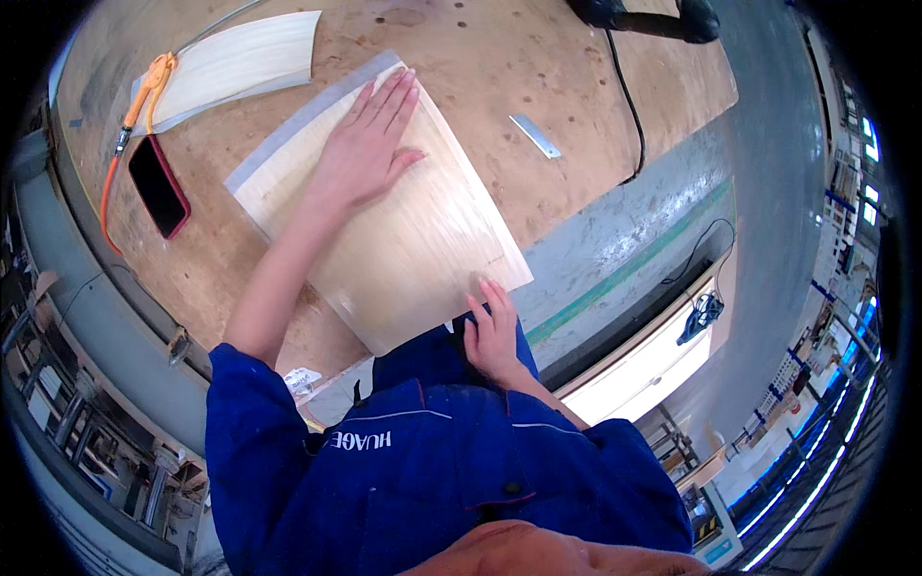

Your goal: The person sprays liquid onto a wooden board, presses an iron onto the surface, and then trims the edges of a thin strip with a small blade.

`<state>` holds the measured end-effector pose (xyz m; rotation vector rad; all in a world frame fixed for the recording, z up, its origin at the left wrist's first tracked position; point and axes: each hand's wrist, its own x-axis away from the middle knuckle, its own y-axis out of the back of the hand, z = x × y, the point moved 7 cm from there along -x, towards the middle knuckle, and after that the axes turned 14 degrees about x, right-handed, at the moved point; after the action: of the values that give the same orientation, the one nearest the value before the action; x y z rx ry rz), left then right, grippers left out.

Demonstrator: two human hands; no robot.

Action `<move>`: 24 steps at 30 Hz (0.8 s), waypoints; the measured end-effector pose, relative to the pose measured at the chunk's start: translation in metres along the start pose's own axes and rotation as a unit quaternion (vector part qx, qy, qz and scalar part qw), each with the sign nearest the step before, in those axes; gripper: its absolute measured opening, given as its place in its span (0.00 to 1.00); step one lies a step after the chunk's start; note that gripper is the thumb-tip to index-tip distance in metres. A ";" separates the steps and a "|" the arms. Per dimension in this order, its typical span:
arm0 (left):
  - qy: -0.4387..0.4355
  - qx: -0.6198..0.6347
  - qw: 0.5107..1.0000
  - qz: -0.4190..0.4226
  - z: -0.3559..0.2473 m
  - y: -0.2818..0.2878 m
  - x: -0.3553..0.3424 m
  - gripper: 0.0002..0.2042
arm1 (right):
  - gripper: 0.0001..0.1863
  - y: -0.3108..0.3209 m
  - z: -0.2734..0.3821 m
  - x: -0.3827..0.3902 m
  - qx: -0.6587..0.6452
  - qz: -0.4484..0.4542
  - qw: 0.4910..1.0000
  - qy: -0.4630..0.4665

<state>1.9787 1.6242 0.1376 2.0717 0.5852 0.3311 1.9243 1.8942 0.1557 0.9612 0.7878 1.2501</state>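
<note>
left hand (370, 144): laid flat, fingers spread and open, palm down on the far half of the pale, curved sheet of wood veneer (403, 230); gripping nothing, only pressing.
right hand (492, 331): at the near edge of the sheet, fingers curled over the rim; thumb and palm side hidden, so cannot tell whether closed on the edge or just resting against it.
veneer sheet: lying on the brown, stained plywood workbench (499, 67), near corner overhanging the bench edge toward the body; grey strip along its far edge; underside out of sight.
second sheet: another pale veneer piece (235, 62) at the far left of the bench, well apart, partly covered by an orange cable (144, 91).
phone: black slab in a red case (158, 185), left of the sheet, screen dark.
metal strip: small grey flat bar (535, 135), right of the sheet, apart from it.
black cord (629, 106): running off to a dark object at the top rim, cut off, kind not clear.
body: blue work jacket (432, 470) filling the lower frame, hiding the bench front.
background: right side bent and blurred by the lens, hard to make out.
</note>
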 end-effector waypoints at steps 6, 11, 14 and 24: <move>-0.026 0.128 0.987 0.093 -0.085 -0.058 0.033 0.37 | 0.19 -0.024 -0.090 0.055 -0.256 -0.071 0.898 -0.350; -0.417 0.273 0.857 0.129 -0.255 -0.143 0.169 0.23 | 0.18 -0.026 -0.180 0.086 -0.297 -0.066 0.856 -0.417; -0.265 0.230 0.934 0.072 -0.211 -0.090 0.125 0.16 | 0.17 -0.007 -0.212 0.097 -0.245 -0.026 0.886 -0.393; 0.153 0.114 0.981 -0.027 -0.093 -0.058 0.093 0.42 | 0.13 -0.029 -0.213 0.109 -0.219 0.115 0.917 -0.313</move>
<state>2.0003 1.7664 0.1393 2.2357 0.8989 0.5798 1.7620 2.0344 0.0449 1.0098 -0.1126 1.1471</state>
